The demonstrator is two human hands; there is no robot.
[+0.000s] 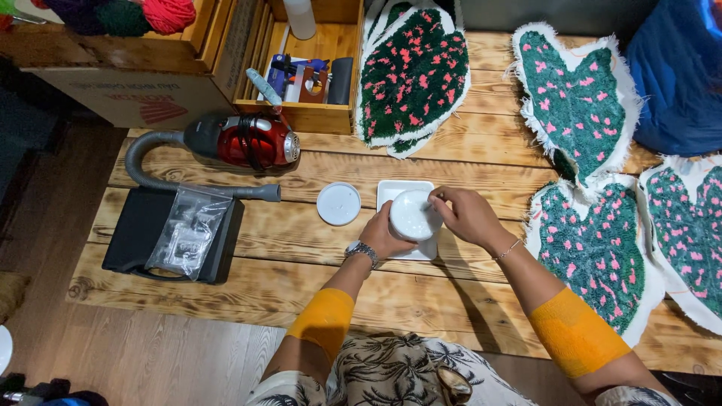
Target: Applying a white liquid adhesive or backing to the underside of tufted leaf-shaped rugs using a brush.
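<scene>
The left hand (382, 234) is clamping its grip around a white jar (414, 216), steadying it over the square white tray (393, 189); the right hand (466, 216), at three o'clock, is pinching its rim. The round lid (338, 204) is lying at nine o'clock on the surface (301, 248).

Lighting is bright and even, falling from above. The arms cast soft shadows on the wooden table (316, 286), running toward the viewer. Mild glare shows on the red vacuum cleaner (252, 140). Focus is sharp at centre; edges bow slightly outward. The left floor is dimmer.
</scene>
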